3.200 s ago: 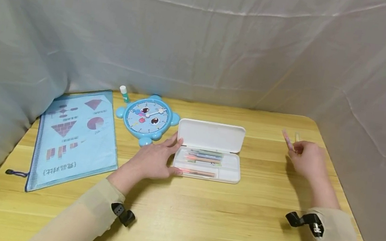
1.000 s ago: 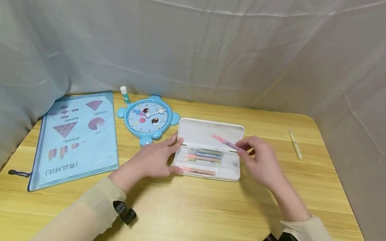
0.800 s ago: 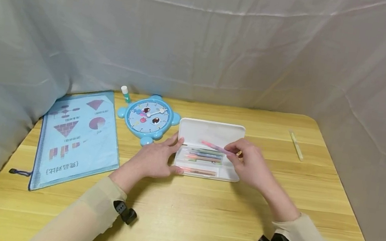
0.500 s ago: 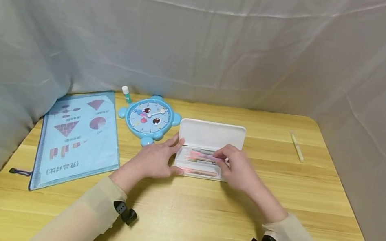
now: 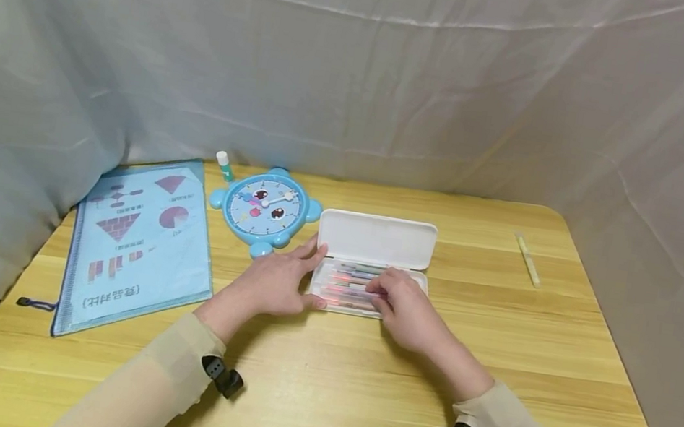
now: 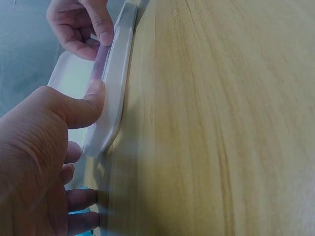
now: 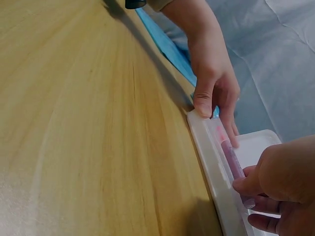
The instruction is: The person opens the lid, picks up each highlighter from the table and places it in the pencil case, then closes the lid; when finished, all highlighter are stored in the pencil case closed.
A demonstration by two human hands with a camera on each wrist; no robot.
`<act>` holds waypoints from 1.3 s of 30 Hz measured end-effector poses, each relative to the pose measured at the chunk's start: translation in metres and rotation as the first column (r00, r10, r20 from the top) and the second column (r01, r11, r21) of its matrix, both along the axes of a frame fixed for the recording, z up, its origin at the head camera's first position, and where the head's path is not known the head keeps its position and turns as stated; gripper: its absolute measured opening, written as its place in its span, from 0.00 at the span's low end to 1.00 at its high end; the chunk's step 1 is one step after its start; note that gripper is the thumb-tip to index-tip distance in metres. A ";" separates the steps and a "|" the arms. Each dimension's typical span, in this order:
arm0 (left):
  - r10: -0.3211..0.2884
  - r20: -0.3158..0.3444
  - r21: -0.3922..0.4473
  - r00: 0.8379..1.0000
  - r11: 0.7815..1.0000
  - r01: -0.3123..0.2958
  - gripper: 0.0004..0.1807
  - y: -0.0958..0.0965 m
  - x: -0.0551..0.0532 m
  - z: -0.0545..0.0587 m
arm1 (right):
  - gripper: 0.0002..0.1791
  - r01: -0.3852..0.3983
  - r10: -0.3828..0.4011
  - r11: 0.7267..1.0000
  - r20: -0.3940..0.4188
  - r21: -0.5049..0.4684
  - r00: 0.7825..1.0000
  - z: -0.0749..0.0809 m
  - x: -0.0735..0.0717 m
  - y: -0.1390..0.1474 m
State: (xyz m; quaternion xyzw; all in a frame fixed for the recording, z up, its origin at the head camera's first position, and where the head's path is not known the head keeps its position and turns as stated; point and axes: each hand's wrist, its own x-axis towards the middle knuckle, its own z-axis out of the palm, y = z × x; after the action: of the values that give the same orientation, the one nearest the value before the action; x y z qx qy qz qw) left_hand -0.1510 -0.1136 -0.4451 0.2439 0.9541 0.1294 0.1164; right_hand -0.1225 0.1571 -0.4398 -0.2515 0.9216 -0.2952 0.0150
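The white pencil case [image 5: 375, 240] lies on the table with its lid raised and several pens in its tray. My left hand [image 5: 276, 283] holds the case's left end, thumb at the front edge and fingers towards the lid. Over the tray, my right hand [image 5: 410, 311] pinches a pink-purple marker pen [image 7: 234, 160] between thumb and fingers. That pen lies lengthwise along the front part of the tray, as the right wrist view shows. The right fingers hide part of the tray's right side in the head view.
A pale yellow pen [image 5: 527, 259] lies at the far right of the table. Left of the case are a blue toy clock [image 5: 265, 208], a glue stick [image 5: 225, 166] and a blue zip folder [image 5: 143, 251]. Grey cloth [image 5: 360, 85] hangs behind.
My right hand has carried the pink-purple marker pen from the table's right side into the case, then down towards the tray's front. The left hand stays on the case.
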 end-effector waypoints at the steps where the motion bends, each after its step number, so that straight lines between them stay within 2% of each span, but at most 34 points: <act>1: -0.002 -0.002 -0.001 1.000 1.000 0.002 0.58 0.000 0.000 0.000 | 0.08 0.002 -0.003 1.000 0.003 0.005 1.000 0.000 0.000 0.000; 8: -0.012 -0.007 -0.002 1.000 1.000 0.012 0.59 0.000 -0.002 -0.001 | 0.08 0.009 -0.009 1.000 0.001 0.025 1.000 0.000 0.002 -0.001; 18: -0.011 0.001 0.006 1.000 1.000 0.011 0.58 -0.001 -0.003 0.002 | 0.08 -0.038 0.040 0.997 -0.029 0.066 0.999 0.003 0.002 -0.001; 24: -0.009 -0.007 0.006 1.000 1.000 0.009 0.58 -0.003 -0.003 0.002 | 0.08 -0.035 0.036 0.998 -0.009 0.058 0.999 0.007 0.000 0.001; 32: -0.015 -0.010 0.008 1.000 1.000 0.015 0.58 -0.002 -0.002 0.000 | 0.09 0.010 -0.009 1.000 0.029 -0.021 1.000 0.024 -0.005 0.022; 39: -0.017 -0.009 0.000 1.000 1.000 0.017 0.58 -0.001 -0.001 -0.001 | 0.10 0.124 -0.120 0.988 0.049 -0.091 0.992 0.042 -0.010 0.061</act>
State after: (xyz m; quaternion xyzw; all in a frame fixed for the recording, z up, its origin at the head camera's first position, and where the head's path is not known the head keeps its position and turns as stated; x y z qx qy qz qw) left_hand -0.1517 -0.1142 -0.4458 0.2528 0.9524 0.1275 0.1130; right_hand -0.1323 0.2183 -0.3976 -0.1883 0.9200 -0.3438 0.0050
